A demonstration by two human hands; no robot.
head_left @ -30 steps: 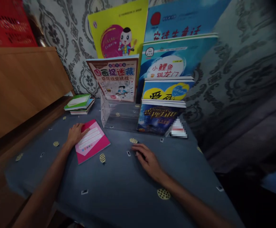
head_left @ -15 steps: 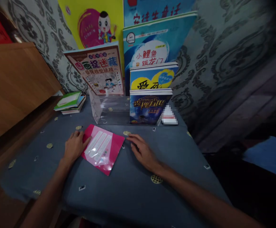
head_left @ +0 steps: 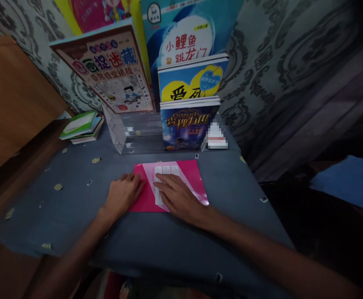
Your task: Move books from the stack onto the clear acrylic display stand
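Note:
A pink booklet [head_left: 187, 174] with white text panels lies on the cloth-covered table in front of me. At its left edge is my left hand [head_left: 122, 193], closed on the booklet with the thumb over the cover; the other fingertips are partly hidden. My right hand [head_left: 179, 197] rests over the middle of the booklet, fingers stretched out to the left and holding nothing. It hides part of the text panels.
Behind the booklet stands a clear tiered book rack [head_left: 115, 131]. It holds a dark blue book [head_left: 186, 128], a blue and yellow book [head_left: 193, 79], a brown picture book [head_left: 112, 70] and a teal book [head_left: 187, 35]. Small books [head_left: 80, 126] lie stacked at the left.
The pink booklet has moved right and turned so its long side faces me. My left hand moved right with it. My right hand went from beside the booklet to on top of it.

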